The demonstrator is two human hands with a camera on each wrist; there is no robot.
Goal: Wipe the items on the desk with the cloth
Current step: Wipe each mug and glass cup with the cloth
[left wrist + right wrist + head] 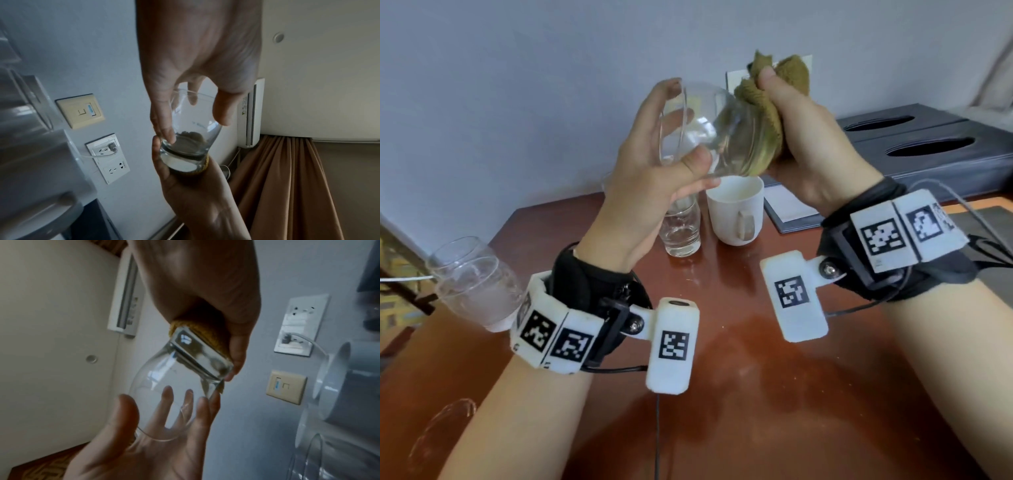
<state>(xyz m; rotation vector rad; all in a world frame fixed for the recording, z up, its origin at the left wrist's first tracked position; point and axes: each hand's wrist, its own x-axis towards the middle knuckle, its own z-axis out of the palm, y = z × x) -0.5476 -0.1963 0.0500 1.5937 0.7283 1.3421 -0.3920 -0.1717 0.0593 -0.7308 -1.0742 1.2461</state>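
Observation:
A clear rounded glass [709, 126] is held up on its side above the desk. My left hand [657, 164] grips it at the rim end, thumb below and fingers behind [185, 113] [164, 402]. My right hand [808, 137] grips an olive-yellow cloth [760, 102] and presses it against the thick base of the glass [201, 356]. In the left wrist view the cloth [203, 165] shows only as a thin yellow edge around the base. A second clear glass [681, 226] and a white mug [736, 209] stand on the red-brown desk [722, 377] under my hands.
Another glass [476, 281] lies tilted at the desk's left edge, and a faint glass rim [438, 435] shows at lower left. A dark tissue box [928, 144] and a folder [787, 209] sit at the back right. The wall carries sockets [107, 155].

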